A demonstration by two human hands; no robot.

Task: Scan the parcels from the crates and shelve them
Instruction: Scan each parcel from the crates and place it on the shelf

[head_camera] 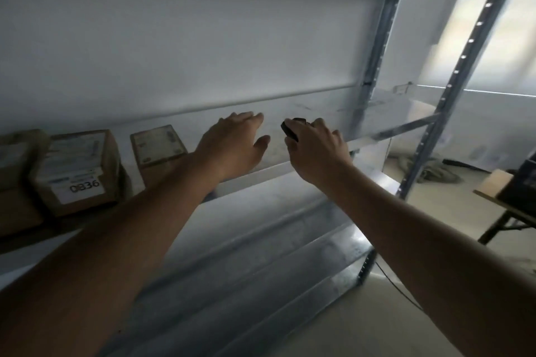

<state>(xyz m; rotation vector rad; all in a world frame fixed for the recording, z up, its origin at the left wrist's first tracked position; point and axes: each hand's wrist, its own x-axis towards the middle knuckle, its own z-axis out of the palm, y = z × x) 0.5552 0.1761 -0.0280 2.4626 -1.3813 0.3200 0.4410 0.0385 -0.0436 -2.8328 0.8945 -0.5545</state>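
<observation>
Your two forearms fill the foreground, both reaching over the metal shelf (290, 171). Your left hand (235, 145) is spread, fingers straight and apart, holding nothing, hovering above the bare shelf surface; whether it touches the metal cannot be told. Your right hand (314, 151) is curled around a small dark scanner (290, 128), whose front end shows just beyond the fingertips. Parcels already stand to the left of your free hand: the nearest brown box (158, 149) just beside your left wrist, then a box labelled 0836 (78, 171), and a further parcel (17, 180) at the frame edge. No parcel lies between or under your hands, so this placement appears done. For the step in hand, withdraw the free hand straight back without brushing the nearest brown box, keep the scanner gripped firmly with its window unobstructed, and return to the crates, which are out of view. Motion blur softens the label detail.
</observation>
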